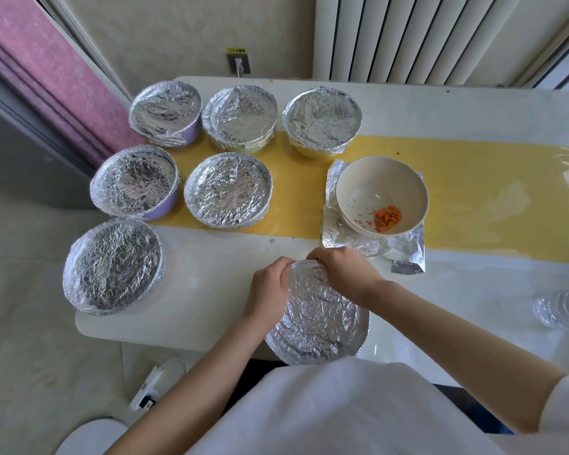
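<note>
Work in hand: crimping the foil down over the foil-covered bowl (pixel 319 320), judging by where the hands sit.
Where it is: at the near edge of the white table (pixel 211 290), right in front of the person, with its near rim slightly overhanging the edge.
Left hand (pixel 270 287): fingers curled onto the foil at the far-left rim, gripping the foil edge.
Right hand (pixel 342 270): fingers curled over the far rim, gripping the foil there, close to the left hand.
Foil: thin, light and crinkled. It likely holds any crease pressed into it, tears if tugged hard, and dents under a fingertip.
Bowl beneath: hidden. It is probably rigid and light, and could slide on the glossy tabletop.
Where to take hold: at the rim, where the bowl backs the foil. The unsupported middle of the foil would sag or puncture.
Lifting: best done with both hands under the sides rather than by the foil skirt, which could slip off.
Risk: a nudge toward the person could tip it off the table edge.
Nearby: six other covered bowls (pixel 227 188) stand to the left and beyond. An open cream bowl (pixel 368 185) with carrot pieces (pixel 388 218) stands on a foil sheet (pixel 404 251).
</note>
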`<state>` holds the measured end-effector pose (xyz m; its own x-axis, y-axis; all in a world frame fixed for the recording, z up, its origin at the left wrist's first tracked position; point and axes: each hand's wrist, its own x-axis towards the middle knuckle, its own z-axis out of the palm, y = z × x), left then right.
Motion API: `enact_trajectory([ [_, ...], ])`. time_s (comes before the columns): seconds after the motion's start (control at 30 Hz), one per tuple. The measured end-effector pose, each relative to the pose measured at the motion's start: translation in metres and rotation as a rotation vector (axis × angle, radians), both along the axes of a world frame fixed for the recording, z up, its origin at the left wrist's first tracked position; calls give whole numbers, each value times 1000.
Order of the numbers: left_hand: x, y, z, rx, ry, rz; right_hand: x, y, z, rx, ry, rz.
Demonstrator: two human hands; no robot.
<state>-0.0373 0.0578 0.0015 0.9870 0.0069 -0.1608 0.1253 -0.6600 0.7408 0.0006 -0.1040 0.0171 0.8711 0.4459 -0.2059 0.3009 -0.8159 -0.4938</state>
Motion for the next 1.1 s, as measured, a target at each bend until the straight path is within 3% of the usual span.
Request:
enact_trajectory([
  [0.2,-3,2,-4,37,-8,-16,0,-9,8,102,158,-98],
  [0.47,-7,2,-4,15,-41,-12,-2,-10,4,71,165,-73],
  [0.63,-14,7,-6,49,-83,154,1,-14,6,200,218,-223],
  [0.73,-25,4,-5,35,-103,217,2,-14,5,189,215,-211],
  [1.1,-7,4,-1,-57,0,126,2,-13,4,108,179,-176],
])
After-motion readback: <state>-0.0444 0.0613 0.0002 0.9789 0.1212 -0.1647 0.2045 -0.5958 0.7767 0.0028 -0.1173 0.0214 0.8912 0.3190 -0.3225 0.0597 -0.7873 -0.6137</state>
